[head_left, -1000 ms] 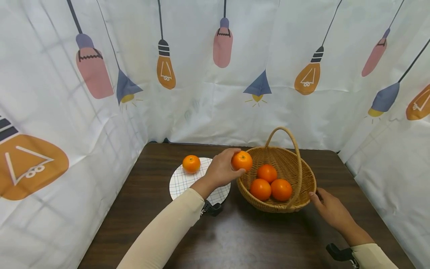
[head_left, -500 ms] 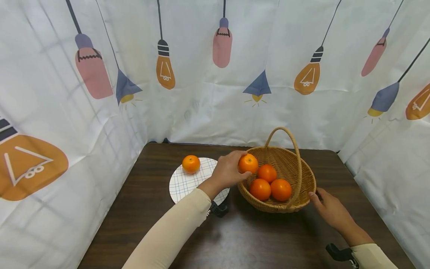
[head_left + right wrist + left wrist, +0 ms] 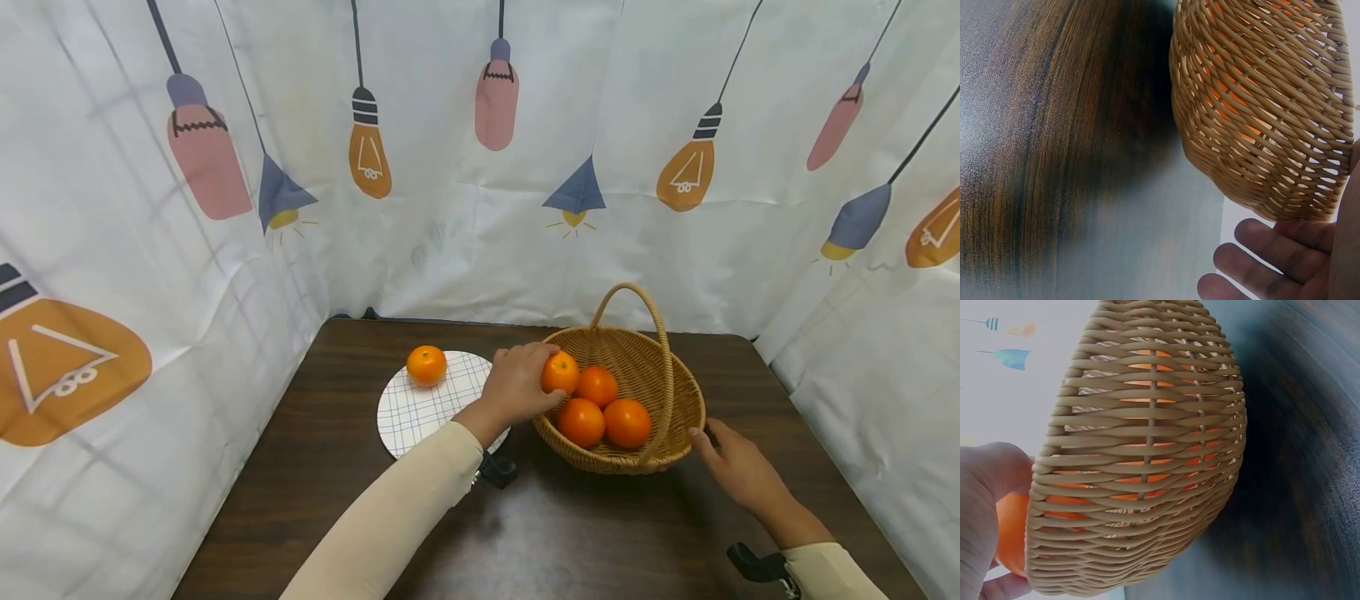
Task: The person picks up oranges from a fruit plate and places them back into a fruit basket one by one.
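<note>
In the head view my left hand grips a mandarin just inside the left rim of a wicker basket. In the left wrist view the same mandarin shows partly behind the woven wall, thumb above and fingers below. Three darker orange fruits lie together in the basket, the nearest orange fruit at the front left. My right hand pinches the basket's right rim. From the right wrist view, its thumb lies at the rim and the other fingers reach along the outside of the weave.
A round white plate with a grid pattern lies left of the basket, partly hidden by the left forearm. Another mandarin sits at its back edge. A tall handle arches over the basket. White printed curtains surround the dark wooden table.
My left hand has carried the mandarin rightward and down, from above the basket's left rim to inside it, beside the other fruits. My right hand stays at the rim.
</note>
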A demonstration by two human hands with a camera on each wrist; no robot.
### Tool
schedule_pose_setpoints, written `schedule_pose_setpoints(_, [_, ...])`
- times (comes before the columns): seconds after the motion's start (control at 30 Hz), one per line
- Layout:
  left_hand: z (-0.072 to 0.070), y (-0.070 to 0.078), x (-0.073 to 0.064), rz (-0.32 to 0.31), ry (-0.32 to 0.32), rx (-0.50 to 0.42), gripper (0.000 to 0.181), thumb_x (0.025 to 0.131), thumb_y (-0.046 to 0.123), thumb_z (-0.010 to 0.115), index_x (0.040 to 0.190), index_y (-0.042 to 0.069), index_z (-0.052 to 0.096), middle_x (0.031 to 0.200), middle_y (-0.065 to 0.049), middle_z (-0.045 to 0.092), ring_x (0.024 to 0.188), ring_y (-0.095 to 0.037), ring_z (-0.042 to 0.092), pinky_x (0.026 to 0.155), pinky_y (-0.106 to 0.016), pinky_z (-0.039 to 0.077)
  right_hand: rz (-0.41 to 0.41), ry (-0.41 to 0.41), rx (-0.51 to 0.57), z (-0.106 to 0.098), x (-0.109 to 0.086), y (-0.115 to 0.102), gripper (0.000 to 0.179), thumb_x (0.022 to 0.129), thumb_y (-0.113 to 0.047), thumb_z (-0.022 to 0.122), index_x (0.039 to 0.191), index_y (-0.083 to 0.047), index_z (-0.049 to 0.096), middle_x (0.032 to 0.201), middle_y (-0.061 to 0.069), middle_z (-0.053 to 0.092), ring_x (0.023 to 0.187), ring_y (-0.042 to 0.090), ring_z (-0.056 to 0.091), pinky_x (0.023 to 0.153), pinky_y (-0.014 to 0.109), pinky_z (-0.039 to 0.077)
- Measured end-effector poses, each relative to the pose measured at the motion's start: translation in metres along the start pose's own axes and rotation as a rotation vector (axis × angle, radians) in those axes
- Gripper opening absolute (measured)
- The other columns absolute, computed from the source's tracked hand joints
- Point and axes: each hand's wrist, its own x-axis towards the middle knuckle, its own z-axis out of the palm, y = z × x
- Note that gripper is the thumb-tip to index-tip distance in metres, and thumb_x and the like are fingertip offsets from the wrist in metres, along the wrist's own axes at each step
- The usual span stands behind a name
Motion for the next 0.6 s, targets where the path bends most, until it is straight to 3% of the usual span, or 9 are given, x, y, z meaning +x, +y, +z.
schedule_pose_setpoints(0.3, [0.0099, 0.0047, 0.0006, -0.011, -0.024, 0.147, 0.064, 0.087, 0.05, 0.074, 0.141, 0.02, 0.057, 0.136, 0.002, 0.062, 0.12, -0.022, 0.05, 0.1, -0.046, 0.033, 0.0, 0.002, 0.004, -0.0001, 0.0007, 0.0, 0.067, 0.111, -0.045, 0.036, 0.145, 0.014, 0.04, 0.134, 0.038, 0.054, 0.114, 0.052, 0.059, 0.082, 0.063, 0.051])
schedule_pose_setpoints(0.6, [0.0107, 0.01, -0.0004, -0.071, -0.057, 0.144, 0.064, 0.087, 0.052, 0.074, 0.141, 0.021, 0.058, 0.135, 0.001, 0.063, 0.115, -0.025, 0.049, 0.1, -0.049, 0.029, 0.003, 0.0, 0.007, 0.0004, 0.0009, 0.0009, 0.067, 0.111, -0.045, 0.036, 0.144, 0.013, 0.041, 0.134, 0.038, 0.054, 0.113, 0.052, 0.06, 0.082, 0.063, 0.052])
